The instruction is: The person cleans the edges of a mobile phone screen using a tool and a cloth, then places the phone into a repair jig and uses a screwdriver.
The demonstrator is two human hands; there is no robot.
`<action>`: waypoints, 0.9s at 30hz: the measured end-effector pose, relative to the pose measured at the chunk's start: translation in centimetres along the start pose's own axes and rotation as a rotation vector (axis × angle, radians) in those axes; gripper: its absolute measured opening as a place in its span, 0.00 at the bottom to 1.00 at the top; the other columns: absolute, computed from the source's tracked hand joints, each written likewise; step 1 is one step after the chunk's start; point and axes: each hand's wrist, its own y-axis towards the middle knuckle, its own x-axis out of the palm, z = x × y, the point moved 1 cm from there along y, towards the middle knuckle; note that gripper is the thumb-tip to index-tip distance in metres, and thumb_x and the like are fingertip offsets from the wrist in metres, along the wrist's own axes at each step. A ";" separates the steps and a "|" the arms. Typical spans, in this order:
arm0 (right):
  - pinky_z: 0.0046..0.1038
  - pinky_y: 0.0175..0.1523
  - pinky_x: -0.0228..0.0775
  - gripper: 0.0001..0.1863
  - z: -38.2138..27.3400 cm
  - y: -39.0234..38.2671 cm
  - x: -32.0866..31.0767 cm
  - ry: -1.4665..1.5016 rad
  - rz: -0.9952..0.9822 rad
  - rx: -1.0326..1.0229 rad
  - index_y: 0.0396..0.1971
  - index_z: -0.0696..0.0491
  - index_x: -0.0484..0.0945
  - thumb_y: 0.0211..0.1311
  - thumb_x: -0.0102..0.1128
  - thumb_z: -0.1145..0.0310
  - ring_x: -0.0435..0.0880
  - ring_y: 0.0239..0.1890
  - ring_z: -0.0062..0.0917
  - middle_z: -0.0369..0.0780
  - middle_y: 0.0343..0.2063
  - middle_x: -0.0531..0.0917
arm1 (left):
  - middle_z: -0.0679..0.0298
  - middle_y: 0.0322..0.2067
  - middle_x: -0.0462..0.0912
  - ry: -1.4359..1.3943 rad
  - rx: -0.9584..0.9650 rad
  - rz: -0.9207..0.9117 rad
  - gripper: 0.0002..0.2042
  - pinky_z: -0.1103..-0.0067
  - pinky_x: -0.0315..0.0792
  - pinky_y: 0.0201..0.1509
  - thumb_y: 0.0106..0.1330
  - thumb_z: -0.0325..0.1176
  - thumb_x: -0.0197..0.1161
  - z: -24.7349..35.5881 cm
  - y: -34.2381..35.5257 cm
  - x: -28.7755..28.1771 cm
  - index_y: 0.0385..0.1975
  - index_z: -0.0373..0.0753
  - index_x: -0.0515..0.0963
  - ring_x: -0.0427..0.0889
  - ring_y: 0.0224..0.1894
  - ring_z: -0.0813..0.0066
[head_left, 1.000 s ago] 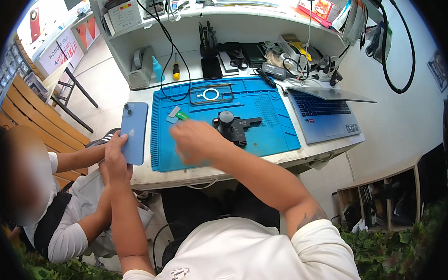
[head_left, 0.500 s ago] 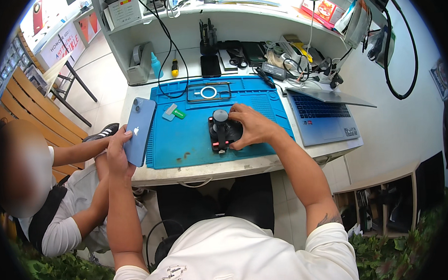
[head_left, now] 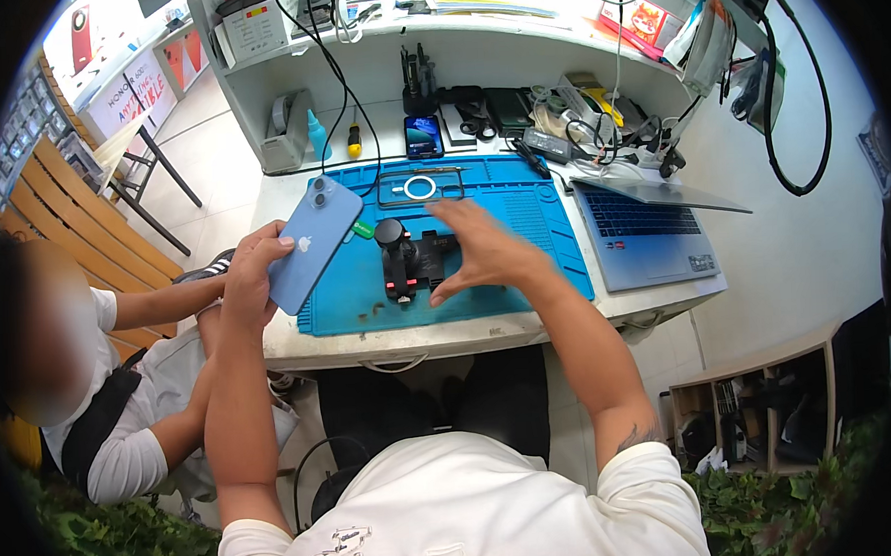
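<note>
My left hand [head_left: 250, 277] is closed round the lower part of a blue smartphone [head_left: 317, 246], its camera side showing, over the mat's left edge. A black clamp-like fixture [head_left: 397, 270] with a round knob on top and small red parts sits on the blue work mat [head_left: 512, 310]. Beside its right end, my right hand [head_left: 494, 246] has thumb and fingers spread wide with nothing seen between them; its fingers are blurred by motion. A small green piece [head_left: 364, 229] lies on the mat, partly behind the phone.
Behind the mat stand a lit phone [head_left: 422, 137], a blue bottle [head_left: 318, 134] and a yellow-handled screwdriver [head_left: 354, 143]. An open laptop [head_left: 642, 235] is at the right, with tangled cables [head_left: 593, 122] behind. A seated person [head_left: 122, 391] is close on my left.
The fixture has shifted left on the mat, and my right hand has loosened from it. My left hand has brought the smartphone right, over the mat. The phone at the back has lit up.
</note>
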 end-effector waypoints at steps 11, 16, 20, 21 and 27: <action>0.47 0.66 0.76 0.52 -11.7 -6.7 -4.9 -0.103 0.158 -0.213 0.75 0.59 0.73 0.54 0.87 0.50 0.84 0.57 0.50 0.52 0.56 0.84 | 0.61 0.36 0.92 0.701 0.092 -0.630 0.13 0.73 0.81 0.48 0.69 0.34 0.70 1.0 2.3 11.9 0.48 0.34 0.91 0.87 0.38 0.76; 0.44 0.59 0.81 0.44 -9.9 -8.0 -3.9 -0.036 0.195 -0.227 0.68 0.59 0.79 0.54 0.87 0.54 0.86 0.51 0.47 0.50 0.52 0.84 | 0.61 0.37 0.92 0.380 -0.083 -0.562 0.19 0.75 0.82 0.44 0.71 0.40 0.78 -2.1 1.5 11.0 0.52 0.31 0.90 0.88 0.39 0.77; 0.44 0.60 0.82 0.43 -8.0 -8.3 -4.1 0.046 0.242 -0.136 0.66 0.60 0.80 0.52 0.87 0.55 0.86 0.53 0.48 0.51 0.51 0.84 | 0.63 0.33 0.90 0.236 -0.200 -0.429 0.16 0.80 0.78 0.30 0.74 0.32 0.75 -1.2 0.7 10.3 0.56 0.29 0.88 0.85 0.27 0.81; 0.45 0.60 0.82 0.43 -7.6 -8.4 -4.5 0.066 0.244 -0.096 0.65 0.59 0.81 0.51 0.88 0.54 0.86 0.54 0.49 0.51 0.51 0.84 | 0.63 0.33 0.90 0.238 -0.199 -0.428 0.16 0.80 0.78 0.30 0.74 0.32 0.75 -1.1 0.6 9.8 0.56 0.29 0.88 0.85 0.27 0.81; 0.40 0.58 0.84 0.41 -1.4 -6.9 -4.8 0.011 0.210 0.011 0.61 0.56 0.85 0.46 0.90 0.54 0.89 0.51 0.45 0.49 0.49 0.86 | 0.69 0.25 0.81 0.160 -0.090 -0.043 0.16 0.84 0.71 0.26 0.76 0.29 0.68 -1.8 0.5 3.6 0.59 0.27 0.85 0.77 0.21 0.84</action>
